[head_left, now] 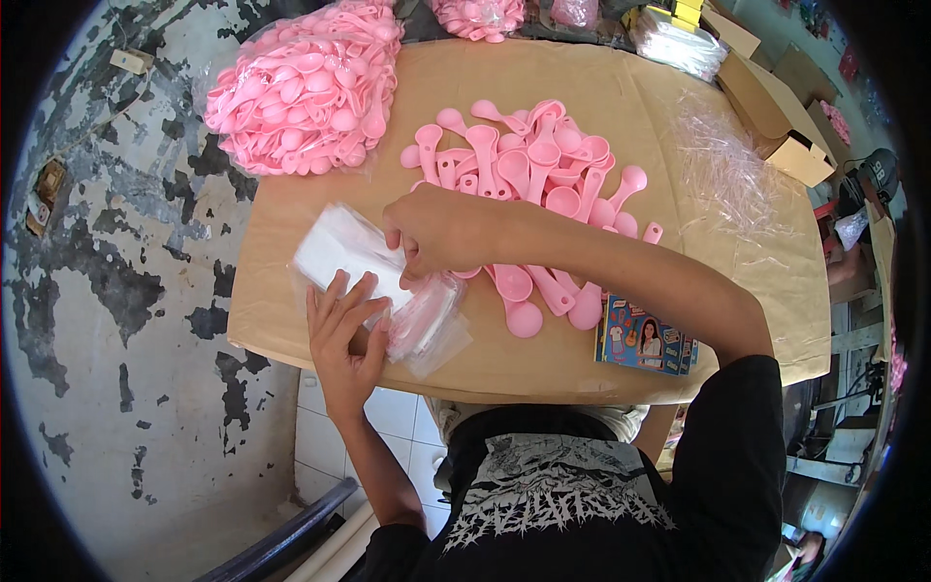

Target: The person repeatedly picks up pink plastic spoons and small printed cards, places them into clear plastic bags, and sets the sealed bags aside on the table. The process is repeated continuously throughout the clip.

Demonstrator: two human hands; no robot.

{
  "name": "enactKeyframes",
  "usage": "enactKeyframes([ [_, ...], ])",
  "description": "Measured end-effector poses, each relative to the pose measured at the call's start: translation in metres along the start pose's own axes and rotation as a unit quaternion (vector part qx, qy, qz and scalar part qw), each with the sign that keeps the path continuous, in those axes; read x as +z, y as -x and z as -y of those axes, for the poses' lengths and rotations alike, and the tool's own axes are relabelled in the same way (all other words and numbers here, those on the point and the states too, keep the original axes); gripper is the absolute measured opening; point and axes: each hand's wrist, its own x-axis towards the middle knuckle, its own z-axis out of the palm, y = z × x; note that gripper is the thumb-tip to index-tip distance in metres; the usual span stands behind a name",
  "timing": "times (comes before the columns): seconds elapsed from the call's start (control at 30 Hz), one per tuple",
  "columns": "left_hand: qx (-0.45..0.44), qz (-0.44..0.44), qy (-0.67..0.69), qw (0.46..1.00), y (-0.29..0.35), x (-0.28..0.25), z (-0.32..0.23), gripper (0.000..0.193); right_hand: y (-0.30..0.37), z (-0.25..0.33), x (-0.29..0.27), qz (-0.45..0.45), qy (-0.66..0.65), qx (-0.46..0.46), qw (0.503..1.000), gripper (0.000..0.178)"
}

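Note:
A stack of clear plastic bags [339, 242] lies slantwise at the left front of the table, with its near end fanned out. Across its left side my left hand [347, 325] rests with fingers spread, their tips pressing on the top bags. My right hand [441, 231] reaches over from the right, fingers curled and pinched against the top bag near the middle of the stack. Just beyond and to the right is a loose pile of pink measuring spoons [543, 155]; my right forearm hides part of it.
A big clear sack of pink spoons [305, 97] stands at the far left. Colourful printed cards [645, 339] lie under my right elbow. Thin clear plastic scraps [727, 165] lie at the right, near an open cardboard box [776, 116]. More wrapped plastic [677, 44] sits at the back.

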Motion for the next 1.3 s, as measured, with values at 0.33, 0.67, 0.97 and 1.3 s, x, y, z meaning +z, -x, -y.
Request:
enactKeyframes([
  [0.33,-0.004,0.014,-0.036,0.999,-0.006,-0.001,-0.010,0.017,0.001,-0.006,-0.016,-0.043,0.042,-0.031,0.998,0.024],
  [0.67,-0.057,-0.001,0.067,0.996,-0.030,-0.011,-0.055,0.044,0.069,0.018,-0.069,-0.157,-0.031,-0.065,0.985,0.024],
  [0.97,-0.187,0.020,0.712,0.676,-0.063,0.064,-0.128,0.043,0.197,0.029,-0.078,-0.046,0.204,0.030,0.977,0.036],
  [1.3,-0.217,0.022,0.759,0.613,-0.055,0.100,-0.126,0.033,0.234,0.007,-0.081,0.029,0.029,0.253,0.967,0.027],
])
